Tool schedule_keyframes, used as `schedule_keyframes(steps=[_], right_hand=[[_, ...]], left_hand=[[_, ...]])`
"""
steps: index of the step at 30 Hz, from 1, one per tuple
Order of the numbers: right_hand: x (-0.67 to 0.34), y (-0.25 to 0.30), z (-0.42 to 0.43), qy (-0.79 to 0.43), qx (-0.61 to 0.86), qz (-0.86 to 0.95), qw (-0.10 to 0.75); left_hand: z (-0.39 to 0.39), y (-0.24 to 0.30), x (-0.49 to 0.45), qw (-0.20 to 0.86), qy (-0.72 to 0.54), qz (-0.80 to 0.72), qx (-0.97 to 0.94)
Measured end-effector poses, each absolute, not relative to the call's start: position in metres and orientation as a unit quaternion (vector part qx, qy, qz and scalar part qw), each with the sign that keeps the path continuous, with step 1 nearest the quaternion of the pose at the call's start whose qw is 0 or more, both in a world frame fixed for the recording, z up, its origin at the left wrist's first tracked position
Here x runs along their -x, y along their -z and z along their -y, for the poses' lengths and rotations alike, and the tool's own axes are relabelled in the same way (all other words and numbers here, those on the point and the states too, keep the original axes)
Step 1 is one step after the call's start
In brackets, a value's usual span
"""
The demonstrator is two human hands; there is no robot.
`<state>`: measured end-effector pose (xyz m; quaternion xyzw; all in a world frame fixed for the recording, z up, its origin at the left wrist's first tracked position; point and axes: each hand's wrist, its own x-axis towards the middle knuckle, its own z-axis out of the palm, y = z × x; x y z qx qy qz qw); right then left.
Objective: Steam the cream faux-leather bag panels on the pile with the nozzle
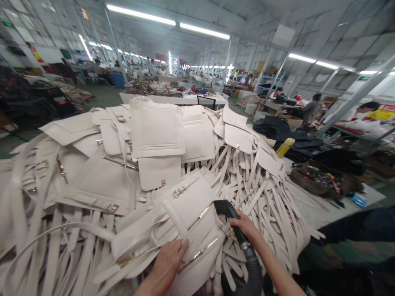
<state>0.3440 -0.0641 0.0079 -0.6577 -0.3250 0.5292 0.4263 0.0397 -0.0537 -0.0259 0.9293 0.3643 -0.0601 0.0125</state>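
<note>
1. Cream bag (203,234) lies nearest the person, on the front slope of a heap of similar bags (159,127), with its gold zips (200,216) facing up.
2. Right hand (243,226): fingers wrapped around a black nozzle (227,209), whose ribbed hose (253,263) drops toward the lower edge of view. The nozzle's tip sits beside the upper zip's end; whether it touches the bag, I cannot tell.
3. Left hand (169,259): fingers stretched out over the bag, just beside the lower zip, clasping nothing that shows.
4. Step in hand, as I judge it: guiding the nozzle over the zipped face while the left hand steadies the bag.
5. Any further pass would call for steady left-hand pressure, since the heap looks loose, and for keeping the tip clear of the nearby straps (234,263).
</note>
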Motion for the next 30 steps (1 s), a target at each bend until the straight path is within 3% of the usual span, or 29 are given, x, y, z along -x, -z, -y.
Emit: schedule_keyframes(steps=[8, 15, 21, 27, 30], right_hand=[[-0.354, -0.011, 0.041, -0.470, 0.675, 0.300, 0.483], [-0.341, -0.019, 0.085, -0.549, 0.663, 0.312, 0.402], [-0.304, -0.031, 0.059, -0.488, 0.681, 0.375, 0.398], [-0.235, -0.079, 0.040, -0.573, 0.540, 0.560, 0.257], [-0.197, -0.085, 0.024, -0.554, 0.547, 0.600, 0.182]], left_hand=[[0.057, 0.025, -0.036, 0.012, 0.029, -0.350, -0.936], [0.060, 0.032, -0.036, -0.002, -0.026, -0.360, -0.933], [0.073, 0.039, -0.041, 0.014, -0.057, -0.346, -0.936], [0.092, 0.062, -0.049, -0.008, -0.088, -0.363, -0.928], [0.092, 0.077, -0.051, -0.016, -0.097, -0.366, -0.925]])
